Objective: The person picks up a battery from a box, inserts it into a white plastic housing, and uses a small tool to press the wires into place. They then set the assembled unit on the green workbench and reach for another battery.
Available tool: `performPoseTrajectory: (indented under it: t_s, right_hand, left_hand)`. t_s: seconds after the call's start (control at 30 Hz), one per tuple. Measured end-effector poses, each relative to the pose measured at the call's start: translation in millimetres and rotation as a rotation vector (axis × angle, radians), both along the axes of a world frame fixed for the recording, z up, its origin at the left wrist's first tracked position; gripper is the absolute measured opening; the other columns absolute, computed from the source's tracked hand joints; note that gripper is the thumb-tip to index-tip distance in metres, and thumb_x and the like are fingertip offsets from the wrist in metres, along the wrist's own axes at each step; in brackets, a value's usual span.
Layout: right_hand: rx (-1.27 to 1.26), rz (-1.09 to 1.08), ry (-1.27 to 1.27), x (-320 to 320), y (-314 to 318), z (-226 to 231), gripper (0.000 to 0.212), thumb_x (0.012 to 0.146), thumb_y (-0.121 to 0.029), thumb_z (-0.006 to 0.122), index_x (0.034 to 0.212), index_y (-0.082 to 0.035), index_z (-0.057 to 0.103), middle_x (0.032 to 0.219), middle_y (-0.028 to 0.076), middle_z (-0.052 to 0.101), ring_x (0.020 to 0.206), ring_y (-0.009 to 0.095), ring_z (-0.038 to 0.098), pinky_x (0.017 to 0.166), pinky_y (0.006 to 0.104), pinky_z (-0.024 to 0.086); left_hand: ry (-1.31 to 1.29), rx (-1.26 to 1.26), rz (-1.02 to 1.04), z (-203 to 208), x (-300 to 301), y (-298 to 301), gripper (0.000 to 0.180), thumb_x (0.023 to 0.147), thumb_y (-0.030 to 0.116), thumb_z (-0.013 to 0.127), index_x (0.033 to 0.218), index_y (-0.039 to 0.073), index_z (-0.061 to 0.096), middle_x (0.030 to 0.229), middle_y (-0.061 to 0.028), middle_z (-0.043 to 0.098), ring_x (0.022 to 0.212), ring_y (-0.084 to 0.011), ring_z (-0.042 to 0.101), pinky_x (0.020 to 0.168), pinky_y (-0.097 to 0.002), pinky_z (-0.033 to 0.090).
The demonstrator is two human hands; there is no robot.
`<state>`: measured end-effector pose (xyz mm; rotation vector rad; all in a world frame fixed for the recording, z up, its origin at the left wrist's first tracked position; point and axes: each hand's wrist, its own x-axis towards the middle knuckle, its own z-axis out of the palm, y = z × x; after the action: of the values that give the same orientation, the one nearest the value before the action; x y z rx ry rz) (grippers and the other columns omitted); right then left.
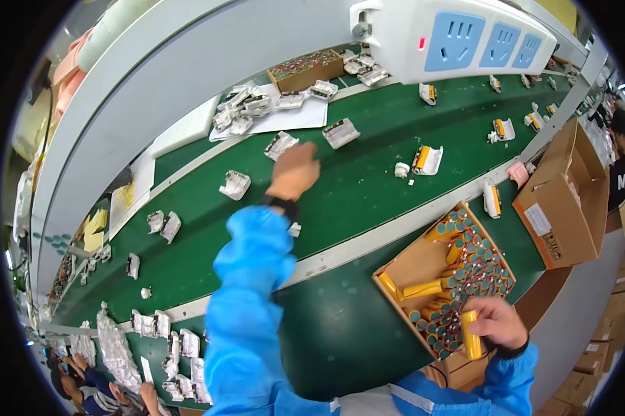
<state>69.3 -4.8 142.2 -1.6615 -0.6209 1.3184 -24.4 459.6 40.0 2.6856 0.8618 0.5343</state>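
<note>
My left hand (296, 170) reaches out over the green conveyor belt (354, 201). It is right against a white plastic casing (280, 144), and its fingers are partly hidden, so I cannot tell whether they grip it. Just right of that hand lies a second open white casing (341, 134), with another casing (235, 185) to the left. My right hand (496, 322) is closed around a yellow cylindrical battery (471, 335), above the near corner of a cardboard box (423, 252). Inside the box stand many similar cylinders with teal ends and red wires; a few lie on their sides.
A white power strip (395, 41) and a grey frame (104, 125) cross above the belt. Casings with yellow cylinders (427, 160) sit on the belt's right. An open carton (569, 201) stands at right. White casings (180, 353) are grouped at lower left, where other people sit.
</note>
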Motion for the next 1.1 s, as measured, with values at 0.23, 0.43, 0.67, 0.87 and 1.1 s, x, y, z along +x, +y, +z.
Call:
performPoseTrajectory:
  t_s: [0.23, 0.43, 0.67, 0.87, 1.1]
  right_hand:
    - [0.001, -0.148, 0.675, -49, -22, -30, 0.022, 0.097, -0.015, 0.057, 0.101, 0.007, 0.06, 0.077, 0.015, 0.067, 0.062, 0.024, 0.065, 0.059, 0.032, 0.054]
    - [0.076, -0.337, 0.71, -62, -16, -15, 0.023, 0.095, -0.011, 0.058, 0.107, 0.007, 0.056, 0.071, 0.017, 0.064, 0.053, 0.024, 0.061, 0.05, 0.0318, 0.05]
    - [0.082, -0.205, 0.747, -39, 12, -15, 0.04, 0.102, -0.035, 0.045, 0.101, 0.005, 0.053, 0.057, 0.001, 0.043, 0.041, 0.011, 0.037, 0.04, 0.0264, 0.031]
    - [0.015, -0.009, 0.389, -60, 20, -12, 0.048, 0.105, -0.034, 0.034, 0.08, 0.002, 0.054, 0.052, 0.001, 0.042, 0.041, 0.012, 0.039, 0.041, 0.0258, 0.034]
    - [0.035, 0.026, 0.118, -91, 2, 2, 0.048, 0.101, -0.027, 0.038, 0.065, 0.0, 0.052, 0.053, 0.005, 0.048, 0.044, 0.013, 0.044, 0.043, 0.0262, 0.036]
  left_hand:
    - [-0.026, 0.395, 0.166, -95, 105, 12, 0.018, 0.085, 0.022, 0.062, 0.095, 0.012, 0.072, 0.113, -0.0117, 0.064, 0.11, -0.0295, 0.055, 0.092, -0.0459, 0.043]
    - [-0.142, 0.311, 0.023, -39, 43, -33, 0.018, 0.078, 0.019, 0.064, 0.084, 0.003, 0.07, 0.106, -0.0141, 0.068, 0.105, -0.0337, 0.059, 0.09, -0.0495, 0.044]
    - [-0.049, 0.028, -0.058, 21, -165, -181, 0.009, 0.071, 0.009, 0.069, 0.074, 0.002, 0.064, 0.083, -0.0142, 0.063, 0.087, -0.0321, 0.06, 0.076, -0.0459, 0.044]
    - [0.046, -0.069, 0.047, 1, -225, -252, 0.019, 0.075, 0.01, 0.076, 0.088, 0.004, 0.063, 0.091, -0.012, 0.06, 0.089, -0.0325, 0.058, 0.079, -0.0451, 0.041]
    - [-0.37, -0.407, -0.452, 2, -132, -294, 0.042, 0.086, 0.027, 0.075, 0.123, 0.009, 0.065, 0.115, -0.0102, 0.059, 0.113, -0.0301, 0.053, 0.092, -0.0418, 0.037]
